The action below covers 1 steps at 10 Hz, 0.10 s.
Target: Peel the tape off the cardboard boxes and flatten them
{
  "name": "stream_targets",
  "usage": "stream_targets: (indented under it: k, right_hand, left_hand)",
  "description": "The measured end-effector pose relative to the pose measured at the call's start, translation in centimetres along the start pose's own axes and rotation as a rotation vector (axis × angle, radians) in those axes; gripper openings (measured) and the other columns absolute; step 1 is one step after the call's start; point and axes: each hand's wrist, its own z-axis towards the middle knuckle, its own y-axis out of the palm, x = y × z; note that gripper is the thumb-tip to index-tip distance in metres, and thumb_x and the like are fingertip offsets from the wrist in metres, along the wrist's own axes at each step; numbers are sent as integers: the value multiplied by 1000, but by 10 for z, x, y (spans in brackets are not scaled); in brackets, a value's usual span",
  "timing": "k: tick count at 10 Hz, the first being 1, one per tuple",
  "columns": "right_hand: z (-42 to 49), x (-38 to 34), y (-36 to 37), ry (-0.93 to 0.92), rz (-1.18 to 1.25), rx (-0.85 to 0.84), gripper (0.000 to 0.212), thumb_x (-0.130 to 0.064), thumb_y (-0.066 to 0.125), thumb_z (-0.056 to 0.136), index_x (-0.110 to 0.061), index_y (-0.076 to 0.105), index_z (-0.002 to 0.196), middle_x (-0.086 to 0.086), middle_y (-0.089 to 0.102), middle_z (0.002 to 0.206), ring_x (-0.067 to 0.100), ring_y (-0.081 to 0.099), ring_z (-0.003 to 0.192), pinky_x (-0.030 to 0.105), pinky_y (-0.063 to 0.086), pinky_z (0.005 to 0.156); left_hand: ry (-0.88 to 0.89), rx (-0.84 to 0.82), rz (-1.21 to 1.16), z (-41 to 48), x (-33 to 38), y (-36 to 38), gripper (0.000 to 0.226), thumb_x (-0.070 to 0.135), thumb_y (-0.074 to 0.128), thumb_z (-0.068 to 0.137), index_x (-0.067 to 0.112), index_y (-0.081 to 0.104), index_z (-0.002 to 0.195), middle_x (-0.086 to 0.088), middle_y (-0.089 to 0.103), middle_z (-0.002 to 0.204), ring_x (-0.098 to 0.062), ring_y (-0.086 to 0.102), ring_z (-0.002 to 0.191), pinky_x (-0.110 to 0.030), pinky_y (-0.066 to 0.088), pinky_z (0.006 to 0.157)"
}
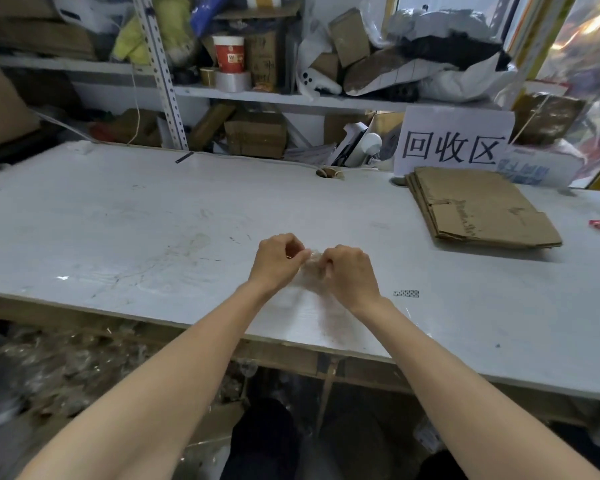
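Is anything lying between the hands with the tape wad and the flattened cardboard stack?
Nothing visible. The left hand and right hand pinch the crumpled tape; only bare table separates them from the flattened cardboard stack. A patterned strip lies nearer the front edge, off that line.

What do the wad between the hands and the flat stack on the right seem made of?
The wad: probably clear plastic tape, glossy and crumpled, see-through. The flat stack: corrugated cardboard, matte brown, with fold lines and layered edges.
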Motion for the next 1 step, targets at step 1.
stream_targets:
  k: [1]
  right_hand:
    - [10, 0, -11, 145, 61, -56, 39, -34, 40, 82, -4, 64, 91, 11, 68, 84, 30, 62, 80, 37, 50, 73]
  left_hand:
    - [-157, -67, -216, 0, 8, -17, 36, 28, 43, 102, 14, 72, 84, 0, 72, 86, -19, 69, 89, -31, 54, 82]
